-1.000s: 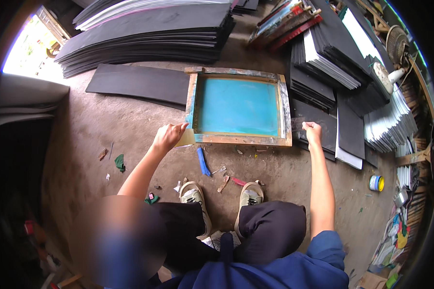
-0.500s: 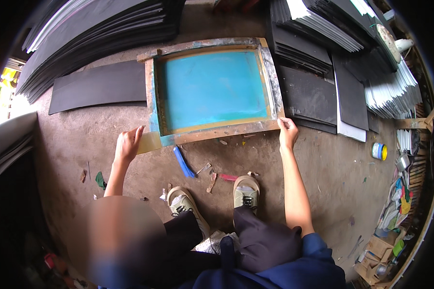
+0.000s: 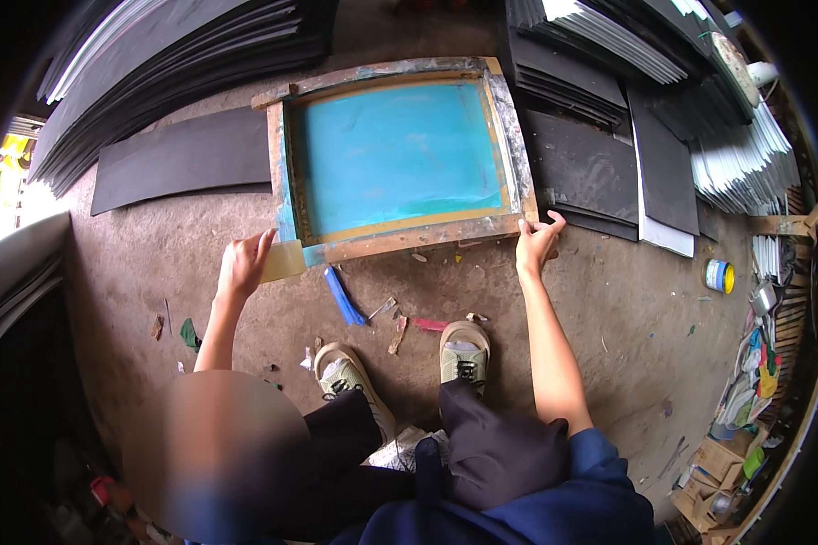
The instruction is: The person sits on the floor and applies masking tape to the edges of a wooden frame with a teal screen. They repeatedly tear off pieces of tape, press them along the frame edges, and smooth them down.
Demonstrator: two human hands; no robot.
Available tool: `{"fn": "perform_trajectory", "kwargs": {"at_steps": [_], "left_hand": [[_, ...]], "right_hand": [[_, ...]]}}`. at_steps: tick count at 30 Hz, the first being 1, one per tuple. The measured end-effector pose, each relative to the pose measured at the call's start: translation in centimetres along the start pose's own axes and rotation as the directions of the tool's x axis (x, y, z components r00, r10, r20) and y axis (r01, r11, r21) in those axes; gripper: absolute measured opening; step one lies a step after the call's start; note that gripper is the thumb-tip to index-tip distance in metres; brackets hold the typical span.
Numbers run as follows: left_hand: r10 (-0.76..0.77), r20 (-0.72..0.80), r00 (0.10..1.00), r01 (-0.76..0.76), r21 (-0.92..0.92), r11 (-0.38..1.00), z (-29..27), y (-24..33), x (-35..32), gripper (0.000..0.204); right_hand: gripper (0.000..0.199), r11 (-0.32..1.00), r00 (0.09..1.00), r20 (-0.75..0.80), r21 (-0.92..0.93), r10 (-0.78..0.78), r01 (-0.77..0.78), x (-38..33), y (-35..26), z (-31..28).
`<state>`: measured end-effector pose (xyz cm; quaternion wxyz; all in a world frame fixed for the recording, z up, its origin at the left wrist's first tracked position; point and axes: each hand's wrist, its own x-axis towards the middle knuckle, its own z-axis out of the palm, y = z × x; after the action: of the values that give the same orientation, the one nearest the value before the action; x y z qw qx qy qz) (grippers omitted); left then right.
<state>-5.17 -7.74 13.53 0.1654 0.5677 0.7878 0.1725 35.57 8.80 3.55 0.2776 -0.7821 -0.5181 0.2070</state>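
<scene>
A wooden screen-printing frame (image 3: 400, 245) with turquoise mesh (image 3: 395, 154) spans the middle of the head view; its wood is stained and taped. My left hand (image 3: 244, 265) pinches a translucent yellowish flat piece, like a scraper blade (image 3: 284, 262), beside the frame's near left corner. At the near right corner, my right hand (image 3: 536, 247) grips the frame's edge by the thumb, with one finger lifted away from it. The undersides of both grips are hidden. A black sheet (image 3: 186, 163) lies at the frame's left side.
Stacks of black sheets (image 3: 191, 68) rise at the far left, and more black boards (image 3: 582, 168) lie right of the frame. A blue strip (image 3: 344, 295) and scraps litter the floor before my shoes (image 3: 463, 354). An open tub with yellow inside (image 3: 720, 276) lies at the right.
One finger of my right hand has spread away from the frame's corner, and that hand has shifted slightly left. My left hand keeps its pinch. The whole view has shifted a little.
</scene>
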Motion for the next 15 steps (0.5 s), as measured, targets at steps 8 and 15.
{"fn": "perform_trajectory", "kwargs": {"at_steps": [8,15], "left_hand": [[-0.061,0.026,0.998,0.066,-0.416,0.907,-0.2,-3.1,0.1,0.044],[-0.034,0.006,0.999,0.035,-0.276,0.960,-1.6,-3.6,-1.0,0.042]], "right_hand": [[0.049,0.987,1.000,0.000,-0.156,-0.023,0.023,0.4,0.3,0.3],[0.045,0.979,1.000,0.017,-0.202,0.003,0.001,0.9,0.7,1.3]]}}
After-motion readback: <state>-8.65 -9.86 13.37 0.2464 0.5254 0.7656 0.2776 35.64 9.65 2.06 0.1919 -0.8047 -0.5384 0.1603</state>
